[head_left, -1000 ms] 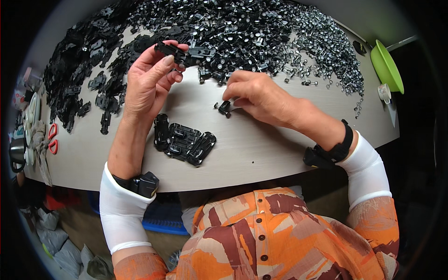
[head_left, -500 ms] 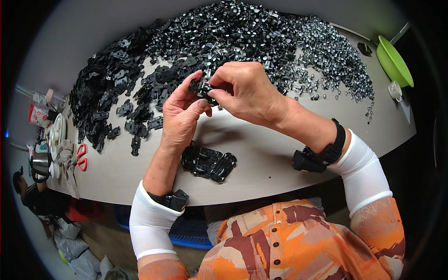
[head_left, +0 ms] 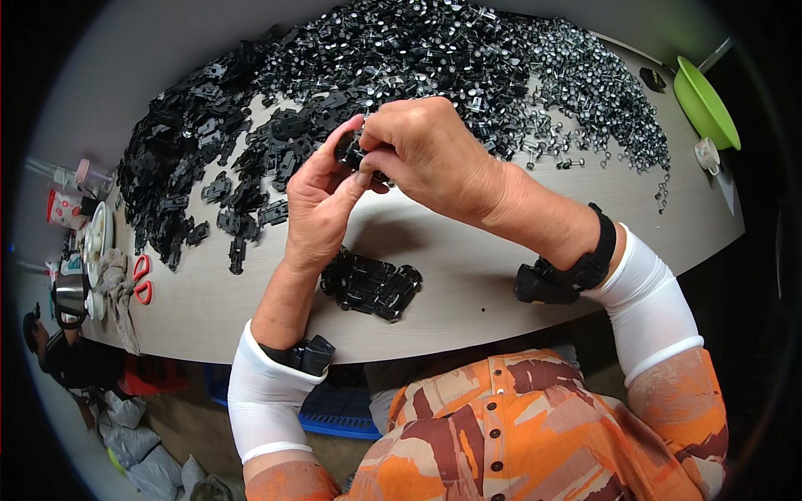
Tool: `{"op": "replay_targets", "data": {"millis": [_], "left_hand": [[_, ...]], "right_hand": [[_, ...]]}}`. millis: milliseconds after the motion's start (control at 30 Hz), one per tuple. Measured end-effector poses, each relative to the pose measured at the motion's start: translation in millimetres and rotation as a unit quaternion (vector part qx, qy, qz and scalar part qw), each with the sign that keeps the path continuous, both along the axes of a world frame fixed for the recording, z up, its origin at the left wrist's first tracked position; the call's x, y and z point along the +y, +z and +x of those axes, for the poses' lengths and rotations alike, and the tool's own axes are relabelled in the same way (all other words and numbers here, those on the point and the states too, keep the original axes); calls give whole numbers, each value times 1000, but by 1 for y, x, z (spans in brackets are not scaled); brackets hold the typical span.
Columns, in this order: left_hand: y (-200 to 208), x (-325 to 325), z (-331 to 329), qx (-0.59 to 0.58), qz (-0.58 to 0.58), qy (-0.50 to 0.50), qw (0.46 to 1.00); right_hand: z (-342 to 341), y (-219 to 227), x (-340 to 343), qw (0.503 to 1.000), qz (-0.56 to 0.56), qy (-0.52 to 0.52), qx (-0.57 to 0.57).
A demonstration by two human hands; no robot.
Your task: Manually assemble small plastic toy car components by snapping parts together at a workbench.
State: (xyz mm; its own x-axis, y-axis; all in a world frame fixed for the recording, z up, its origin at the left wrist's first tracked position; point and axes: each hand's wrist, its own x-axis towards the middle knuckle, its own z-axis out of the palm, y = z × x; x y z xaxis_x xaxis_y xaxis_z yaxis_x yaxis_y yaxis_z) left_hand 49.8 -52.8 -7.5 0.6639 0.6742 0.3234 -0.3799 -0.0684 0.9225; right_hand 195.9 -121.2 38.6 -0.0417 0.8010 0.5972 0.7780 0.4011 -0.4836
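My left hand [head_left: 319,194] holds up a small black toy car chassis [head_left: 347,150] above the table, gripped between thumb and fingers. Against the chassis, the closed fingers of my right hand [head_left: 443,159] are bent in a pinch; the piece between their tips is hidden. Below my hands, several finished-looking black chassis with wheels [head_left: 372,286] lie side by side near the table's front edge. Beyond my left hand spreads a heap of flat black chassis [head_left: 180,154]. A big pile of wheel-and-axle pieces [head_left: 468,58], black and silver, fills the back.
Red-handled scissors [head_left: 142,280] and a grey rag [head_left: 117,288] lie at the left edge, by a metal pot [head_left: 70,296] and a white plate [head_left: 99,234]. At the right stand a green basin [head_left: 702,104] and a mug [head_left: 707,155]. Another person [head_left: 63,355] is at far left.
My right hand has shifted slightly left and up, its fingers now covering more of the chassis. My left hand still holds the chassis, a little farther left.
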Motion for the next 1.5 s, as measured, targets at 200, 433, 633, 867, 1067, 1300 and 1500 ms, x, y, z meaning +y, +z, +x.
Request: {"op": "replay_targets", "data": {"millis": [200,433,633,867,1067,1300,1500], "left_hand": [[-3,5,-6,22,-168,-97,981],[-3,18,-10,26,-107,-25,994],[0,19,-11,50,-162,-55,984],[7,20,-69,327,182,-14,927],[17,2,-86,386,419,-130,812],[44,7,-160,485,274,-226,799],[67,-11,-246,563,-2,-152,812]], "right_hand": [[4,-3,-1,997,33,0,-76],[38,3,-9,987,-96,-31,122],[11,-11,-9,903,-292,42,313],[-3,-22,-39,864,-477,71,146],[-24,-30,-50,930,-318,137,-119],[-113,-33,-32,896,-347,261,-90],[-186,-19,-19,842,-388,375,1]]}}
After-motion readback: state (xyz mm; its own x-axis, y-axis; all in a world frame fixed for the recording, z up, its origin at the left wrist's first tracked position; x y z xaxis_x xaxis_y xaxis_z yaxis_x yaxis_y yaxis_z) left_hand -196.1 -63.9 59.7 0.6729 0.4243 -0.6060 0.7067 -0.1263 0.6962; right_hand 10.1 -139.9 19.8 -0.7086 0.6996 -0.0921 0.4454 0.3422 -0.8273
